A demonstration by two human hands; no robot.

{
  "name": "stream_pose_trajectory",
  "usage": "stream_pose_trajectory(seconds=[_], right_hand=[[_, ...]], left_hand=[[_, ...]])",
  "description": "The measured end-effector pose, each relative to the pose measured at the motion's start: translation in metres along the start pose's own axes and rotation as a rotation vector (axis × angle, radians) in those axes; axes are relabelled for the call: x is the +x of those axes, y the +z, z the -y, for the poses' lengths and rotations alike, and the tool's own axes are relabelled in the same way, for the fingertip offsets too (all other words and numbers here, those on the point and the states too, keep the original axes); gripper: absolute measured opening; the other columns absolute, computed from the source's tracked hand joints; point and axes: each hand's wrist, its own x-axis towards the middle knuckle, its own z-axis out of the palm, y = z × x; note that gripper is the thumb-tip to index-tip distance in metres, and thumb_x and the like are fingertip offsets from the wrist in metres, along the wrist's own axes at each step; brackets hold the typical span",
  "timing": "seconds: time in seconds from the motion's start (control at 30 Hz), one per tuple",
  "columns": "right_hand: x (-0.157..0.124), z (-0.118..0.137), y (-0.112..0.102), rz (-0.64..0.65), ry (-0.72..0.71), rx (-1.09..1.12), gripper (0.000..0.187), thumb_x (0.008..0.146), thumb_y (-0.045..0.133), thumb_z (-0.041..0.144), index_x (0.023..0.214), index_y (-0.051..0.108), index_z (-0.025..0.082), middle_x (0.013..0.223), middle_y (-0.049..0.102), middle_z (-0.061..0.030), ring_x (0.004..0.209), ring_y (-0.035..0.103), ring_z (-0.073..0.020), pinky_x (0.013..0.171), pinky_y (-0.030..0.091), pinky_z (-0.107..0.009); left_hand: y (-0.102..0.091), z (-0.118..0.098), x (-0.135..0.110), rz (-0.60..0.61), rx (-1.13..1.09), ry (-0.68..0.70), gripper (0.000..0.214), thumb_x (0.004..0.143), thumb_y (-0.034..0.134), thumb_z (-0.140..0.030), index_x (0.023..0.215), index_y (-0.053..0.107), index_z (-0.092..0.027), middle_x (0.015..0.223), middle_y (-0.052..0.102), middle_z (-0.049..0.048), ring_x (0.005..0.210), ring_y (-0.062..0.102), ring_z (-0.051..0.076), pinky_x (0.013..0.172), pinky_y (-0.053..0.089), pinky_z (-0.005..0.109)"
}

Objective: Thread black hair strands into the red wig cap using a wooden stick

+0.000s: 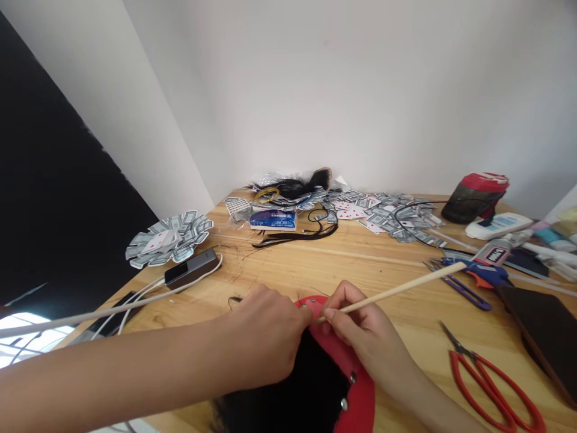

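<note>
My right hand [363, 325] pinches a pale wooden stick [406, 284], which looks like a chopstick. Its lower tip meets a red band [360, 388] with silver studs. That band curves around a black, fuzzy-edged piece [279, 403] at the bottom middle of the head view. My left hand [270, 337] is closed on the band's upper end, its thumb close to the stick's tip. The fingers of my left hand cover part of the band and the black piece.
Red-handled scissors [480, 367] lie at right, near a dark flat case [541, 337] and a blue glue gun [478, 270]. Printed paper notes [396, 210] and a blue box [273, 220] are at the back. A power bank [192, 269] with cables sits left.
</note>
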Motion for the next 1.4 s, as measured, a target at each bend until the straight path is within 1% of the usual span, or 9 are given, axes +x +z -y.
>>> stream_pose_trajectory(seconds=[0.1, 0.2, 0.33, 0.47, 0.6, 0.77, 1.03, 1.23, 1.4], right_hand=[[0.001, 0.001, -0.001, 0.012, 0.018, 0.049, 0.020, 0.087, 0.057, 0.033, 0.073, 0.049, 0.022, 0.061, 0.059, 0.0042, 0.051, 0.037, -0.0105, 0.050, 0.027, -0.025], [0.003, 0.003, -0.001, 0.025, 0.055, 0.098, 0.021, 0.086, 0.058, 0.035, 0.074, 0.048, 0.022, 0.061, 0.060, 0.0041, 0.050, 0.036, -0.0097, 0.049, 0.027, -0.025], [0.002, 0.003, -0.002, 0.031, 0.068, 0.050, 0.024, 0.086, 0.058, 0.039, 0.073, 0.048, 0.021, 0.061, 0.058, 0.0039, 0.050, 0.037, -0.0098, 0.050, 0.028, -0.025], [0.002, 0.001, -0.002, 0.027, 0.021, -0.003, 0.023, 0.087, 0.056, 0.038, 0.074, 0.050, 0.021, 0.064, 0.056, 0.0036, 0.053, 0.037, -0.0105, 0.052, 0.029, -0.025], [0.002, -0.001, -0.002, 0.027, 0.027, -0.004, 0.018, 0.085, 0.057, 0.034, 0.075, 0.050, 0.022, 0.063, 0.052, 0.0053, 0.053, 0.037, -0.0108, 0.052, 0.029, -0.025], [0.002, 0.002, -0.001, 0.019, 0.019, 0.026, 0.016, 0.083, 0.058, 0.030, 0.073, 0.050, 0.022, 0.060, 0.046, 0.0073, 0.052, 0.035, -0.0104, 0.049, 0.026, -0.025], [0.004, 0.003, 0.000, 0.026, 0.055, 0.105, 0.020, 0.084, 0.061, 0.033, 0.073, 0.049, 0.021, 0.062, 0.061, 0.0038, 0.049, 0.039, -0.0088, 0.048, 0.027, -0.023], [0.006, 0.002, -0.002, 0.042, 0.082, 0.175, 0.026, 0.085, 0.064, 0.040, 0.076, 0.049, 0.021, 0.060, 0.062, 0.0043, 0.045, 0.040, -0.0076, 0.046, 0.027, -0.022], [0.006, 0.002, -0.002, 0.034, 0.064, 0.169, 0.028, 0.084, 0.064, 0.043, 0.077, 0.049, 0.021, 0.060, 0.061, 0.0045, 0.047, 0.040, -0.0086, 0.049, 0.029, -0.023]], left_hand=[[0.003, 0.002, -0.002, -0.024, 0.069, 0.080, 0.017, 0.080, 0.050, -0.009, 0.089, 0.062, -0.017, 0.069, 0.072, 0.0074, 0.056, 0.070, 0.029, 0.046, 0.044, 0.034], [0.008, 0.007, -0.005, -0.038, 0.086, 0.091, 0.019, 0.079, 0.052, -0.009, 0.094, 0.060, -0.017, 0.071, 0.072, 0.0066, 0.058, 0.069, 0.028, 0.047, 0.043, 0.033], [0.014, 0.015, -0.009, -0.053, -0.011, 0.059, 0.013, 0.085, 0.049, -0.011, 0.087, 0.059, -0.020, 0.071, 0.072, 0.0048, 0.060, 0.070, 0.026, 0.049, 0.038, 0.031], [0.019, 0.020, -0.010, -0.088, -0.202, -0.026, 0.024, 0.096, 0.040, -0.019, 0.087, 0.061, -0.023, 0.070, 0.073, 0.0020, 0.062, 0.070, 0.023, 0.050, 0.033, 0.029], [0.022, 0.019, -0.004, -0.072, -0.282, -0.093, 0.028, 0.099, 0.038, -0.023, 0.087, 0.063, -0.023, 0.072, 0.073, 0.0023, 0.065, 0.070, 0.022, 0.052, 0.032, 0.029], [0.019, 0.015, 0.003, -0.052, -0.249, -0.100, 0.030, 0.098, 0.037, -0.022, 0.086, 0.064, -0.022, 0.073, 0.074, 0.0040, 0.066, 0.071, 0.023, 0.051, 0.031, 0.029], [0.006, 0.010, 0.002, -0.027, -0.076, -0.026, 0.023, 0.092, 0.042, -0.021, 0.089, 0.065, -0.022, 0.069, 0.074, 0.0069, 0.058, 0.071, 0.028, 0.046, 0.034, 0.030], [0.001, 0.007, 0.000, -0.021, 0.060, 0.087, 0.025, 0.082, 0.051, -0.014, 0.104, 0.061, -0.018, 0.066, 0.072, 0.0074, 0.051, 0.068, 0.028, 0.040, 0.035, 0.030], [0.004, 0.011, 0.000, -0.052, -0.006, 0.043, 0.019, 0.088, 0.047, -0.016, 0.093, 0.065, -0.020, 0.067, 0.073, 0.0065, 0.056, 0.070, 0.025, 0.043, 0.032, 0.028]])
